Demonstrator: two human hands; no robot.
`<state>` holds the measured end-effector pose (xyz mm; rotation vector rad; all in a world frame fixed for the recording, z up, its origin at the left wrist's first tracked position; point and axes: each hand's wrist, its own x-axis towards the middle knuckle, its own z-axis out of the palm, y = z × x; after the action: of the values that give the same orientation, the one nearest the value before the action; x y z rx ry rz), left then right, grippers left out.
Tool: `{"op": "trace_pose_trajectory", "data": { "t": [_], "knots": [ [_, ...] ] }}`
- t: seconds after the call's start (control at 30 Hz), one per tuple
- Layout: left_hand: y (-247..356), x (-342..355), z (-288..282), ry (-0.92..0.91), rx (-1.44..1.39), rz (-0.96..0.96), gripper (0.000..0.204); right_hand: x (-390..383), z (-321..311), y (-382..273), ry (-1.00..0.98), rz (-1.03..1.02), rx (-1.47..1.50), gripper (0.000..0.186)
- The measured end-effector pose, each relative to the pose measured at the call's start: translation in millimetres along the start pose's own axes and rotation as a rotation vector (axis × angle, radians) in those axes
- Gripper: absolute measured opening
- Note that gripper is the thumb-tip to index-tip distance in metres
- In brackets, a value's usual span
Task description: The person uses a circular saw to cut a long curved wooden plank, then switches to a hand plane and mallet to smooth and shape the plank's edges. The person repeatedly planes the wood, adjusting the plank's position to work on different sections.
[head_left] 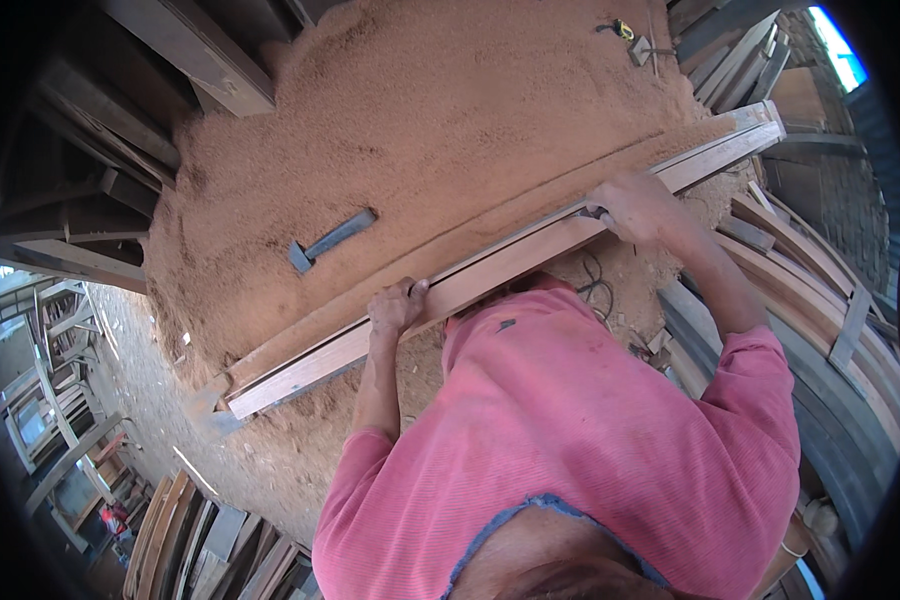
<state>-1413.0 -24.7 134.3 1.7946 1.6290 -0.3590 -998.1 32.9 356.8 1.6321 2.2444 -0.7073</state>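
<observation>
A long, pale reddish wooden plank (515,268) slants across in front of me, from low on the left to high on the right. Its narrow edge faces up, and a dark gap runs along its far side beside another timber. My left hand (397,304) is closed around the plank left of its middle. Further right, my right hand (634,207) is closed at the plank's upper edge. Something small and dark shows at its fingertips, too hidden to name. Beyond the plank a hammer (332,240) lies on the sawdust.
Sawdust (450,110) covers the broad surface beyond the plank. A yellow and black tape measure (622,30) lies at the far right. Stacked boards (810,290) crowd the right side. Heavy timbers (205,55) stand at the far left, with more planks (215,545) at the lower left.
</observation>
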Motion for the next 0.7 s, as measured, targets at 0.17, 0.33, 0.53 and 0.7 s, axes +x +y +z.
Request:
{"op": "trace_pose_trajectory", "data": {
  "t": [0.17,0.33,0.53,0.7],
  "knots": [
    [4.6,-4.7,0.2,0.058,-0.011,-0.023,0.053,25.2,-11.4,2.5,-0.093,-0.035,-0.024,0.018],
    [2.8,-6.7,2.2,0.105,-0.033,0.014,0.053,32.7,-16.1,-3.4,-0.215,-0.072,-0.074,0.021],
    [1.9,-7.1,3.1,0.142,-0.029,0.007,0.054,20.0,6.2,-14.7,-0.272,-0.037,-0.027,0.023],
    [8.1,-21.4,15.4,0.377,0.029,0.091,0.065,13.9,17.6,-5.1,-0.252,0.239,0.104,0.029]
  ]
}}
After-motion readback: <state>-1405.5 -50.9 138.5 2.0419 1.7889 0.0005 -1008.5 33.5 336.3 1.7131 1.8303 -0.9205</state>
